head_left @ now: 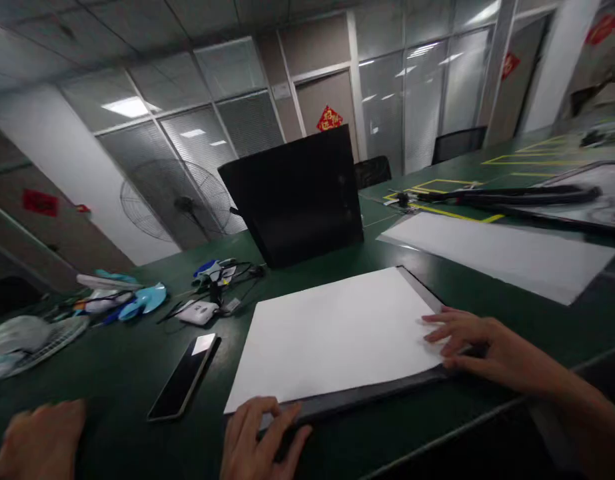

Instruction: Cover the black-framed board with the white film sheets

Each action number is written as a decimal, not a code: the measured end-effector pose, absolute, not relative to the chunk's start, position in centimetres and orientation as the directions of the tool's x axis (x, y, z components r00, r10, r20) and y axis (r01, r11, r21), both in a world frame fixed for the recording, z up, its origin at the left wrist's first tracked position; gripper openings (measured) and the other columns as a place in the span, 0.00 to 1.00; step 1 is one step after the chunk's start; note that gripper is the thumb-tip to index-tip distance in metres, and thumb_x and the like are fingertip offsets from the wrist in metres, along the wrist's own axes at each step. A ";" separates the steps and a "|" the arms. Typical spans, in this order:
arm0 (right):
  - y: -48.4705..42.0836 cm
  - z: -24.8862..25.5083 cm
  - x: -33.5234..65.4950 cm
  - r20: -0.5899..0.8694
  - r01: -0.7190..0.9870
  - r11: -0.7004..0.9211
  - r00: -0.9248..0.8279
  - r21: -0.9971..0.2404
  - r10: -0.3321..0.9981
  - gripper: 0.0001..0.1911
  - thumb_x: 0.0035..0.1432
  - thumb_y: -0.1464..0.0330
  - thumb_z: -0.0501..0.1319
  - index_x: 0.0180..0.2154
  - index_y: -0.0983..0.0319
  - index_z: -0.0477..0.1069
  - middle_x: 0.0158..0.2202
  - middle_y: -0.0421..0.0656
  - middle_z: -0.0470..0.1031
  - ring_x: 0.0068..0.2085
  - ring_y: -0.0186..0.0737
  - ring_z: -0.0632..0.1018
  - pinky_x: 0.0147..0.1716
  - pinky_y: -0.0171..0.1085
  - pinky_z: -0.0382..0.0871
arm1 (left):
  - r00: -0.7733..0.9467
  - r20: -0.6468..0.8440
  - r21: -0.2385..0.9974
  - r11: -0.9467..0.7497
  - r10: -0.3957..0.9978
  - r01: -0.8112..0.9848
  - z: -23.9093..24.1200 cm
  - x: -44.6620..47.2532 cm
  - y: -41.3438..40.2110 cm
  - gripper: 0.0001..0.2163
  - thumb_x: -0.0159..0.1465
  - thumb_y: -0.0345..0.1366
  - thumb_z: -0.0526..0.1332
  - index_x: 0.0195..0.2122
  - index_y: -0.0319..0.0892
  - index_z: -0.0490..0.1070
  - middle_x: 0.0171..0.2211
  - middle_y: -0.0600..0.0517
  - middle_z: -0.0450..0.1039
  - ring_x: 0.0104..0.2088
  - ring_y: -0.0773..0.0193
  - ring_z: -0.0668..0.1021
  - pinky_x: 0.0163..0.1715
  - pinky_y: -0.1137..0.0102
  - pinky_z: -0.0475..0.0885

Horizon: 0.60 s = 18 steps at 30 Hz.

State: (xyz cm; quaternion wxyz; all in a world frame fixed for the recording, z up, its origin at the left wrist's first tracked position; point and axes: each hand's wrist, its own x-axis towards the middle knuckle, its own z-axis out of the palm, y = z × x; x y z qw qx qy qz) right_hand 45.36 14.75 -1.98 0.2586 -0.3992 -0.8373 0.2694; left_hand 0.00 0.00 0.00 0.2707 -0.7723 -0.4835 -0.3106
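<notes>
A white sheet of paper point(327, 333) lies on a thin dark flat board or folder point(367, 395), which shows along the near and right edges. My left hand point(260, 440) rests at the near left corner, fingers spread and touching the sheet and the dark edge. At the right edge, my right hand point(467, 343) has its fingers stretched over the paper, with the thumb near the lower right corner. Neither hand visibly grips anything. The underside of the board is hidden. Left of the paper lies a smartphone point(183, 379).
Another person's closed hand point(40, 437) rests at the lower left. Beyond the paper stands a black upright panel point(300, 200). Cables and a white device point(198, 311) lie left on the green table point(122, 360). Another white sheet point(502, 253) lies right, near a black bar-like object point(512, 194).
</notes>
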 end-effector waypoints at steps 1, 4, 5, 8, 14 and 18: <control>14.5 -1.8 45.2 0.249 0.502 0.534 -0.528 -0.680 0.812 0.11 0.57 0.53 0.68 0.34 0.53 0.80 0.54 0.40 0.78 0.66 0.55 0.68 0.71 0.61 0.47 | 0.293 0.739 -0.092 -0.341 0.607 0.936 0.0 0.4 -0.1 0.12 0.63 0.37 0.70 0.48 0.50 0.79 0.45 0.47 0.75 0.48 0.56 0.77 0.52 0.63 0.69; 13.9 -1.3 45.1 0.300 0.444 0.515 -0.467 -0.733 0.832 0.13 0.61 0.54 0.65 0.37 0.55 0.80 0.54 0.44 0.78 0.66 0.55 0.68 0.70 0.60 0.52 | 0.149 0.697 -0.019 -0.190 0.701 0.982 -0.3 1.2 -0.5 0.17 0.64 0.44 0.67 0.53 0.49 0.77 0.57 0.42 0.72 0.59 0.44 0.73 0.57 0.52 0.67; 13.7 -1.2 45.2 0.302 0.432 0.500 -0.448 -0.751 0.841 0.14 0.63 0.53 0.63 0.40 0.55 0.80 0.55 0.45 0.77 0.66 0.56 0.68 0.69 0.59 0.55 | 0.100 0.667 0.000 -0.134 0.738 0.991 -0.5 1.2 -0.5 0.20 0.64 0.46 0.67 0.56 0.48 0.75 0.60 0.41 0.70 0.62 0.40 0.70 0.58 0.48 0.66; 13.2 -1.0 45.5 0.296 0.430 0.462 -0.398 -0.776 0.868 0.18 0.64 0.52 0.61 0.47 0.55 0.79 0.60 0.47 0.73 0.65 0.57 0.68 0.65 0.58 0.63 | -0.068 0.565 0.051 0.047 0.822 0.998 -1.3 0.8 -0.4 0.28 0.62 0.52 0.65 0.62 0.47 0.71 0.65 0.39 0.65 0.68 0.33 0.63 0.61 0.39 0.63; 12.9 -1.3 46.1 0.297 0.442 0.444 -0.363 -0.779 0.883 0.17 0.64 0.52 0.61 0.44 0.55 0.80 0.59 0.46 0.74 0.63 0.57 0.70 0.65 0.57 0.62 | -0.224 0.332 0.180 0.172 0.916 0.969 -2.1 -0.4 -0.1 0.31 0.61 0.56 0.63 0.63 0.47 0.71 0.68 0.45 0.65 0.69 0.35 0.63 0.64 0.42 0.63; 13.2 -1.7 46.1 0.300 0.471 0.435 -0.335 -0.767 0.893 0.19 0.64 0.50 0.59 0.42 0.55 0.80 0.57 0.45 0.76 0.63 0.56 0.71 0.64 0.56 0.63 | -0.222 0.269 0.205 0.169 0.937 0.964 -1.6 -0.3 0.0 0.31 0.59 0.57 0.63 0.60 0.47 0.74 0.66 0.46 0.68 0.68 0.39 0.66 0.65 0.44 0.64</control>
